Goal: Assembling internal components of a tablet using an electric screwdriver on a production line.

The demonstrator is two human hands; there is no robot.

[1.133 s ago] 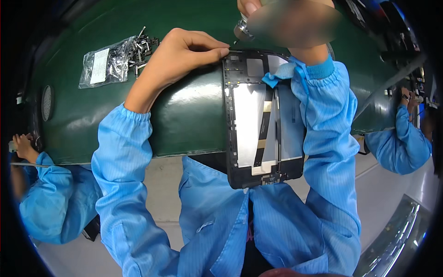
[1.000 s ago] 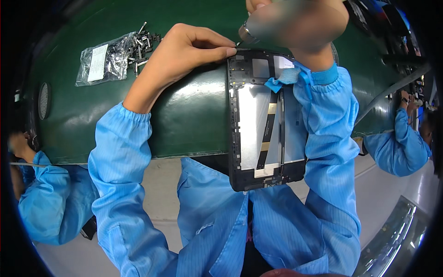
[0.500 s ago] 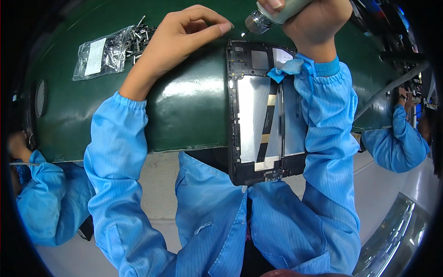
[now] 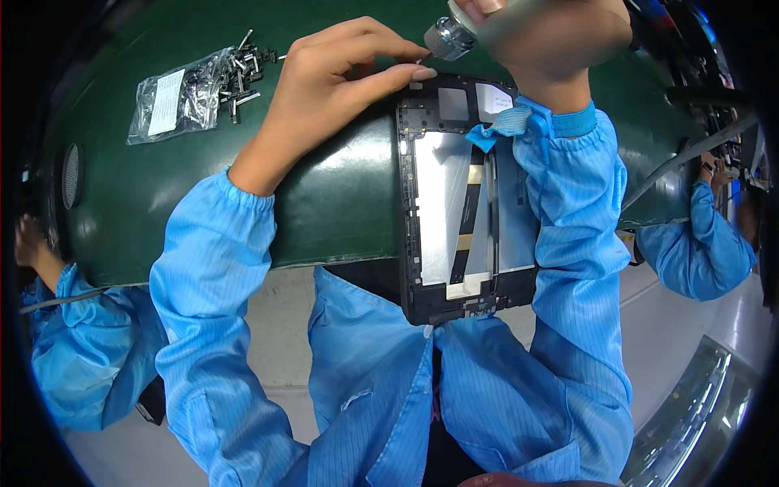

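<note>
Pinching what looks like a tiny screw, my left hand [image 4: 341,77] hovers at the top edge of the tablet frame [image 4: 466,199], which lies on the green table [image 4: 243,195]. My right hand [image 4: 552,36] grips a screwdriver [image 4: 450,36], tip near that corner. Bag of screws [image 4: 191,93] sits far left.

Left hand [image 4: 337,81] and screwdriver [image 4: 450,36] now closer together above frame [image 4: 430,203]

hands [image 4: 341,81], screwdriver [image 4: 450,36], tablet frame [image 4: 466,199]
</note>
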